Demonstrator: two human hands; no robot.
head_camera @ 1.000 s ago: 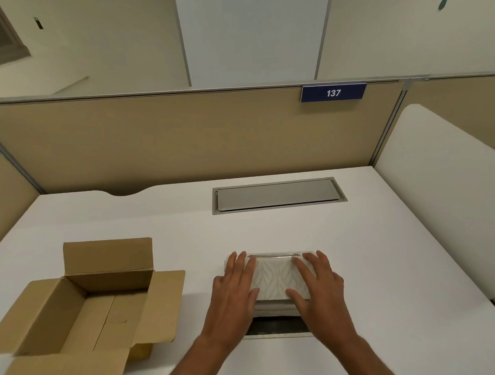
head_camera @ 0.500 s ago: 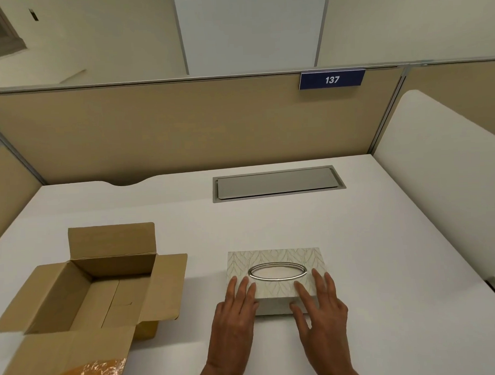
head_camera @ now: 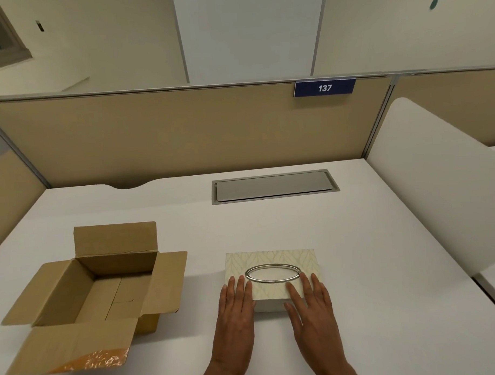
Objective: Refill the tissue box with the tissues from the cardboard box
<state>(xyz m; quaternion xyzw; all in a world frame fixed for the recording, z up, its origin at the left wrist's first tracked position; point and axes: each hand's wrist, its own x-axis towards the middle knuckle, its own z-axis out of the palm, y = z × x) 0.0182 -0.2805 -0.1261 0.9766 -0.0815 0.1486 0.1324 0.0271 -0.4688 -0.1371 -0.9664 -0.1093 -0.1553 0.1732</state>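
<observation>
The tissue box (head_camera: 271, 259), cream with a leaf pattern and a silver oval ring around its top slot, stands flat on the white desk (head_camera: 369, 253). No tissue shows through the slot. My left hand (head_camera: 236, 308) lies flat on the box's near left corner, fingers spread. My right hand (head_camera: 312, 305) lies flat on the near right corner, its fingers reaching the ring. Neither hand grips anything. The brown cardboard box (head_camera: 117, 262) sits to the left with all flaps open; only its bare bottom shows inside.
A grey cable hatch (head_camera: 273, 185) is set into the desk behind the tissue box. Tan partition walls (head_camera: 168, 134) close the back and left. A white rounded divider (head_camera: 437, 194) borders the right side. A blue plate reading 137 (head_camera: 324, 88) hangs on the partition.
The tissue box was tipped up under both hands with its underside toward me; it now stands flat with the ring on top. Both hands have slid back to its near edge.
</observation>
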